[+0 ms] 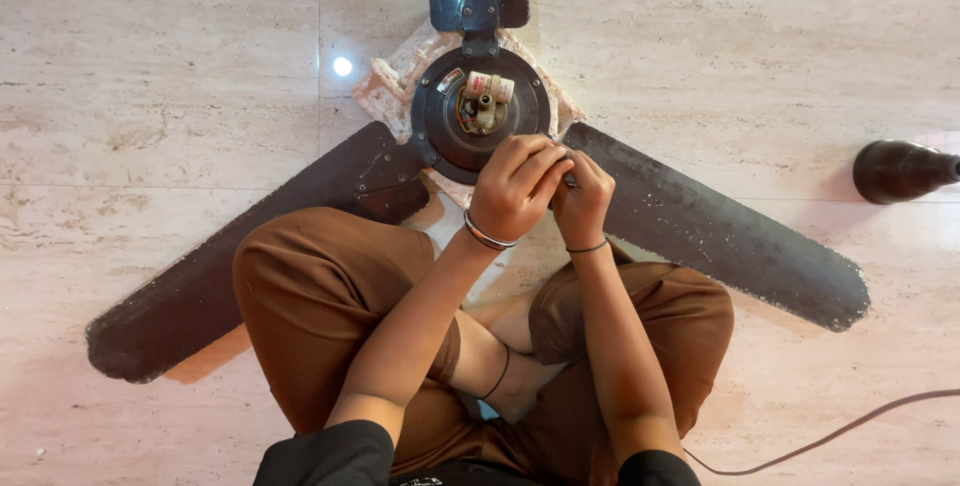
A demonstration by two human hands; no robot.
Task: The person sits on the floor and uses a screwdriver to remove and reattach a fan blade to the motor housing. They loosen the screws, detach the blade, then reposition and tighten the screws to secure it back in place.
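From up here I'm looking straight down at a dark ceiling fan (pixel 480 116) lying flat on the pale stone floor (pixel 160 66). Far left, one long blade (pixel 230 266) runs out toward the lower corner, its tip well apart from everything else. Moving in, my knee in brown trousers (pixel 310 296) sits over that blade's root. Now the centre: the round motor housing (pixel 440 131), open on top, with a small pale cylindrical part (pixel 488 87) and coloured wiring showing inside, and a rag (pixel 385 91) peeking out from beneath.

My left hand (pixel 512 189) is at the housing's near rim, fingers curled tight around something (I can't tell what, it's hidden inside the grip). Just beside it, touching, my right hand (pixel 582 196) is also closed, fingertips pinched toward the left hand's knuckles; whatever it grips is too small to make out.

Further right, another blade (pixel 720 231) stretches away. At the far right edge a dark cone-shaped cover (pixel 895 171) lies alone, and a thin cable (pixel 830 434) trails across the floor below.
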